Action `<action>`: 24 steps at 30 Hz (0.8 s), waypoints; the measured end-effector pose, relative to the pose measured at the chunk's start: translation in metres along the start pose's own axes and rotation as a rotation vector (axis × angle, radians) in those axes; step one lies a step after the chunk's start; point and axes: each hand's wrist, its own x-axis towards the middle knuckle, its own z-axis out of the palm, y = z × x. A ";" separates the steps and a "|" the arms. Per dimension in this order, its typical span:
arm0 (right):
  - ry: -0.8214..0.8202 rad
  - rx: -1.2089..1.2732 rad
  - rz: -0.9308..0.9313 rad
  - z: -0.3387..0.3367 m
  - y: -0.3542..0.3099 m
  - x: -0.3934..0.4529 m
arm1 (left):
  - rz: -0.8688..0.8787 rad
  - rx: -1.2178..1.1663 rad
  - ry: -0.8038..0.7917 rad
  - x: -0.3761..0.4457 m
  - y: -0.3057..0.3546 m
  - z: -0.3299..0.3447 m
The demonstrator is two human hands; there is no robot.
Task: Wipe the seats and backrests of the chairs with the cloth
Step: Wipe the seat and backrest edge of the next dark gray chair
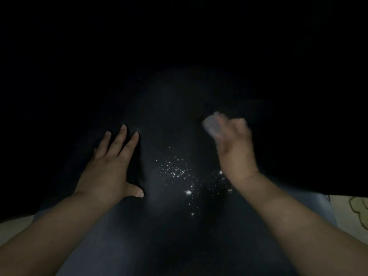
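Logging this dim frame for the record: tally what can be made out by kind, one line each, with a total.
Hands: 2, the left hand spread flat on the dark surface, the right hand blurred and gripping the cloth.
Cloths: 1, the pale cloth.
Dark surfaces: 1, flecked with bright specks; too dark to tell which part of a chair.
Total: 4
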 end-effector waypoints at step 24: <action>-0.104 -0.020 0.113 0.025 -0.062 -0.031 | 0.026 -0.064 0.005 -0.013 -0.001 0.003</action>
